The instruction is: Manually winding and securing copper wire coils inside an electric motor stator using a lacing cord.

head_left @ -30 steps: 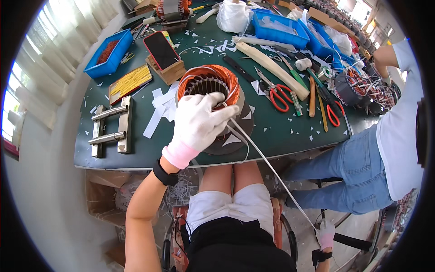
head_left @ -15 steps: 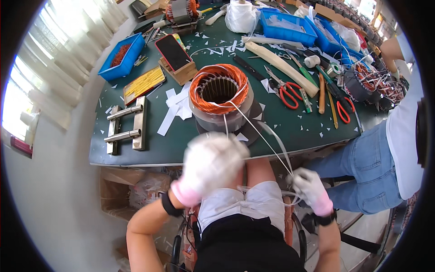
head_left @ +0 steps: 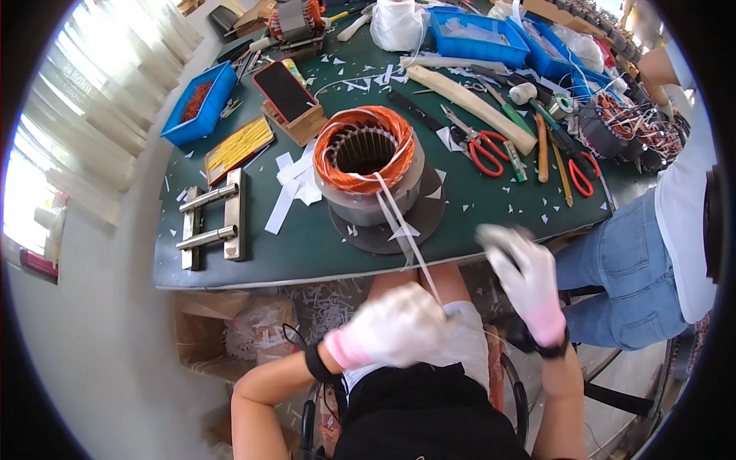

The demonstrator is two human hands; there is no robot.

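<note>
A motor stator (head_left: pixel 368 203) with orange-red copper windings stands upright on a round dark base (head_left: pixel 429 222) near the table's front edge. White lacing cord (head_left: pixel 404 230) runs from the front of its winding down toward my lap. My left hand (head_left: pixel 402 326), in a white glove with a pink cuff, is closed around the cord's lower part; its fingers are slightly blurred. To the right, my right hand (head_left: pixel 525 280), gloved the same way, is raised off the table edge. Its fingers are stretched out and partly blurred, and nothing shows in them.
Red-handled scissors (head_left: pixel 487 153), a wooden stick (head_left: pixel 471 107) and other tools lie right of the stator. A metal frame (head_left: pixel 234 218), yellow strips (head_left: pixel 239 153) and a phone (head_left: pixel 284 90) are on the left. Blue trays (head_left: pixel 479 42) stand behind. Another person (head_left: pixel 629 268) stands close at right.
My left hand has moved down and right, toward my lap, and now grips the cord. My right hand has let go of the cord, risen and spread its fingers.
</note>
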